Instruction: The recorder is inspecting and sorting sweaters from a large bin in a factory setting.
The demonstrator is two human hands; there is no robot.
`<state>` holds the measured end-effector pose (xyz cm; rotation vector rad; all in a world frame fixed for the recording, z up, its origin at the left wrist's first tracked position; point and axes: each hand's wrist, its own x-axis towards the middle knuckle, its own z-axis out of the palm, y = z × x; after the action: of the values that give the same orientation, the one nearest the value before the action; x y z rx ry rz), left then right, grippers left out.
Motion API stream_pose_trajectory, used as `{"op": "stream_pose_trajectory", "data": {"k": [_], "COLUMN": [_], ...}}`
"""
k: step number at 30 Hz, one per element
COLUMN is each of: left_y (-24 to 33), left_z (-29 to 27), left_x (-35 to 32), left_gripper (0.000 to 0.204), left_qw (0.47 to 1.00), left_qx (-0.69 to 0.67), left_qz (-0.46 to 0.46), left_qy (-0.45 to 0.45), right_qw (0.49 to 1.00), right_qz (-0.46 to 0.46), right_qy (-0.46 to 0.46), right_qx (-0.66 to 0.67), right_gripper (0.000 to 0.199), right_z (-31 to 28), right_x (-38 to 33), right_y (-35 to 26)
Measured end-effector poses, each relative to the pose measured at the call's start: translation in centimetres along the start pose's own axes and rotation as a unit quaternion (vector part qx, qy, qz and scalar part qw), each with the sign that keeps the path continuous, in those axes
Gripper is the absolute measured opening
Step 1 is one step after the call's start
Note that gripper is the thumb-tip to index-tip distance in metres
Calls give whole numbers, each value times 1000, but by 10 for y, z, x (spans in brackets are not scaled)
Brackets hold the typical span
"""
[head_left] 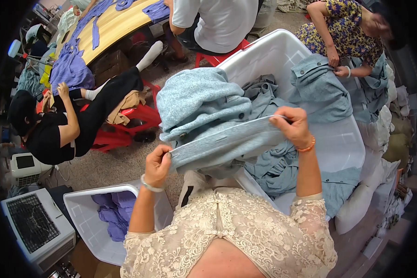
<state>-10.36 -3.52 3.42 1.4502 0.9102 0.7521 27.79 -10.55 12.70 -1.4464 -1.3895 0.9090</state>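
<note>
A light blue-grey knit cardigan (236, 144) is stretched between my two hands, its buttonhole band pulled taut in front of me. My left hand (158, 163) pinches one end of the band, thumb on top. At the other end, my right hand (292, 126) grips it between thumb and bent fingers. Just beyond the band rises a bunched heap of the same blue-grey knit (201, 97), with dark buttons showing. Whether that heap and the held band are one garment, I cannot tell.
A large white bin (354, 146) with more blue-grey knits stands at my right; a person in a floral top (343, 28) handles one there. Lower left, a white bin (88, 231) holds purple garments (113, 213). A person in black sits on red stools (146, 113) beside a wooden table (109, 23).
</note>
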Motion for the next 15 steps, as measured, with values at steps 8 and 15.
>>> {"op": "stream_pose_trajectory", "data": {"k": [8,15], "left_y": [3,-14], "left_z": [21,43], "left_x": [17,-2], "left_gripper": [27,28], "left_qw": [971,961], "left_qx": [182,268], "left_qz": [-91,64], "left_qy": [-128,7], "right_qw": [893,971], "right_qz": [-6,-110], "right_qy": [54,6], "right_qx": [-448,-211], "right_gripper": [15,26], "right_z": [7,89], "right_x": [-2,4], "right_y": [87,42]}}
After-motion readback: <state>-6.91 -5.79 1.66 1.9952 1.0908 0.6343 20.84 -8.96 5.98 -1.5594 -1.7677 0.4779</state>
